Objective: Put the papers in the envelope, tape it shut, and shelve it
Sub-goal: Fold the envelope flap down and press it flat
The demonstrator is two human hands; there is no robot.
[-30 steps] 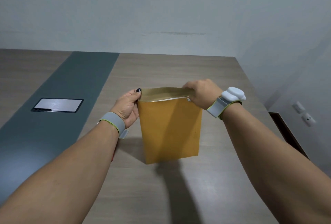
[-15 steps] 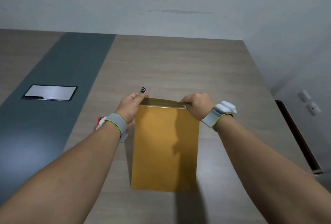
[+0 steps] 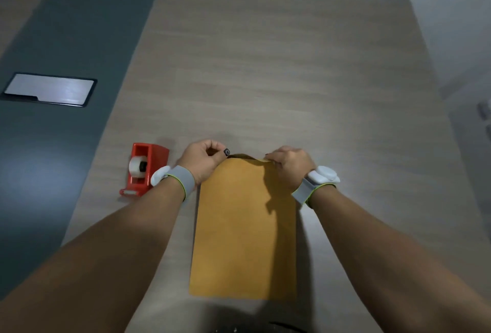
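The envelope (image 3: 245,229) lies flat on the table (image 3: 279,66), long side running away from us, its open mouth at the far end. We judge it light and thin, stiff enough to keep its shape lying down but quick to bend or crease if pinched hard, and smooth enough to slide on the wood. The far corners and the flap are the sensible places to take hold, so the body stays pressed down while the top gets folded.

Both grips sit at that far edge. Our left hand (image 3: 203,161) curls at the left corner, thumb and fingers closed, though we cannot tell whether they pinch the paper or merely rest against it. Our right hand (image 3: 289,163) pinches the flap at the right corner, fingertips on the fold. The rest of the envelope stretches back toward us between our forearms.

The tape dispenser (image 3: 143,169) stands just beside the left wrist, within easy reach.
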